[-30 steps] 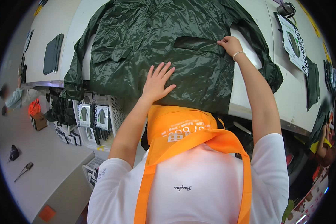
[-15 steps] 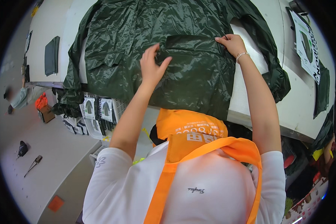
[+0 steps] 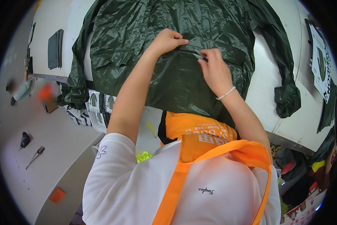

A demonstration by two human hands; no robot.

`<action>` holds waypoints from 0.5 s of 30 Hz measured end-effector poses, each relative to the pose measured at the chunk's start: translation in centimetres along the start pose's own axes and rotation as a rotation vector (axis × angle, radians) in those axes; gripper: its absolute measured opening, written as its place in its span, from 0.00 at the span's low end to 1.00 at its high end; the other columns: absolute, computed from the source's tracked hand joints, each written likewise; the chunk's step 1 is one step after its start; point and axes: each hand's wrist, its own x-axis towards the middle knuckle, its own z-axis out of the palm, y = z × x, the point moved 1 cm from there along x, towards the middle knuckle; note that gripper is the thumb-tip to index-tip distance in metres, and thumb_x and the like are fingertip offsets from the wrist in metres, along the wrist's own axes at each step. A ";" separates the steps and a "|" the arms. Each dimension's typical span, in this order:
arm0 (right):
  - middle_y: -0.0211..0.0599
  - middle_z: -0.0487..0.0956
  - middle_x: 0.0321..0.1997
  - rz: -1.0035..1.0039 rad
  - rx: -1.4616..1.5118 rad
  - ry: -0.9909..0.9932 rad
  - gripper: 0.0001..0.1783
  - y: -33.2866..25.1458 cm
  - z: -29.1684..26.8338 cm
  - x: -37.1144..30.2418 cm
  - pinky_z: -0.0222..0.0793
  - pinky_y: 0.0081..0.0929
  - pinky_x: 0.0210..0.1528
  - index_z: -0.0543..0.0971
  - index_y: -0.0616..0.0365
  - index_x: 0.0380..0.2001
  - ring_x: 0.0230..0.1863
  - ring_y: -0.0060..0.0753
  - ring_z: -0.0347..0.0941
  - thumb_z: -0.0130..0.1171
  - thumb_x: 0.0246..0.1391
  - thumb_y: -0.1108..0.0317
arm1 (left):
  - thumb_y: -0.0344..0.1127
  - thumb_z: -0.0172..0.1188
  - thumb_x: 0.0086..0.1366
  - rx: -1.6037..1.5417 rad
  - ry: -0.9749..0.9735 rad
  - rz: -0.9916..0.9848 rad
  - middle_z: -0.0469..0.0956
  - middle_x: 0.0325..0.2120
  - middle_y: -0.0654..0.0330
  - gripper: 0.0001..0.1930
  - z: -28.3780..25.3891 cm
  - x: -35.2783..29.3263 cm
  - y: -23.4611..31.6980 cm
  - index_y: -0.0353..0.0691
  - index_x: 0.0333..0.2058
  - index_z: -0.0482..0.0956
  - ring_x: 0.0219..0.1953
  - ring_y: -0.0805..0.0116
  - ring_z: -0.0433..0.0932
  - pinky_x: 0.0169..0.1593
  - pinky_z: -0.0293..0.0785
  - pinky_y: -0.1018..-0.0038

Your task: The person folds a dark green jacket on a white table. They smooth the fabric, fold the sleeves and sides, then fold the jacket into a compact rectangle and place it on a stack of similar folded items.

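A shiny dark green rain jacket [image 3: 153, 86] lies spread over the table, its sleeves out to both sides. My left hand [image 3: 168, 41] is closed in a pinch at the left end of the pocket flap [image 3: 217, 48] on the jacket's right half. Just below that flap, my right hand [image 3: 216, 73] grips a small pointed metal tool [image 3: 198, 56], its tip close to the cloth. My fingers cover most of the tool, so its exact kind is hidden. The matching flap [image 3: 114, 59] on the left half lies untouched.
A folded dark green garment [image 3: 55, 49] rests on the table [image 3: 65, 22] at the left. Printed packaging sheets [image 3: 320, 62] lie at the right edge. Below the table at left stand crates with packaged garments [image 3: 94, 101]. A blurred person [image 3: 22, 90] is far left.
My left hand has moved up and right and closed on the flap. My right hand, with the metal tool, has come down and left from the flap's right end.
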 end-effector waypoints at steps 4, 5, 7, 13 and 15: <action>0.40 0.68 0.37 -0.032 -0.075 -0.105 0.13 -1.2 2.1 1.2 0.71 0.35 0.35 0.71 0.58 0.38 0.34 0.43 0.73 0.58 0.50 0.66 | 0.44 0.65 0.50 0.015 0.008 0.045 0.64 0.08 0.61 0.17 0.0 0.6 -0.4 0.36 0.16 0.76 0.14 0.72 0.59 0.22 0.58 0.73; 0.40 0.68 0.37 -0.045 -0.104 -0.116 0.13 -1.3 2.5 1.6 0.71 0.35 0.35 0.71 0.58 0.38 0.34 0.42 0.73 0.59 0.50 0.66 | 0.44 0.65 0.50 0.013 0.008 0.039 0.64 0.08 0.61 0.17 0.1 0.6 -0.7 0.36 0.16 0.76 0.14 0.72 0.60 0.22 0.58 0.72; 0.38 0.68 0.35 -0.078 -0.164 -0.112 0.12 -1.3 3.4 2.1 0.71 0.33 0.34 0.71 0.58 0.36 0.34 0.39 0.74 0.58 0.50 0.65 | 0.45 0.64 0.50 0.011 0.009 0.028 0.65 0.08 0.61 0.16 0.2 0.6 -1.1 0.37 0.16 0.76 0.14 0.71 0.61 0.22 0.59 0.72; 0.36 0.69 0.34 -0.135 -0.270 -0.125 0.10 -1.3 4.0 2.5 0.71 0.32 0.34 0.71 0.57 0.33 0.34 0.35 0.74 0.57 0.51 0.64 | 0.46 0.63 0.51 0.046 0.028 0.025 0.68 0.09 0.60 0.16 0.5 0.8 -1.5 0.39 0.17 0.78 0.15 0.68 0.64 0.23 0.61 0.71; 0.36 0.69 0.33 -0.147 -0.275 -0.118 0.10 -1.2 4.1 2.5 0.71 0.31 0.33 0.71 0.56 0.33 0.34 0.35 0.74 0.57 0.51 0.64 | 0.47 0.63 0.50 0.065 0.038 0.020 0.68 0.10 0.60 0.16 0.6 0.8 -1.5 0.40 0.17 0.78 0.15 0.68 0.65 0.24 0.62 0.71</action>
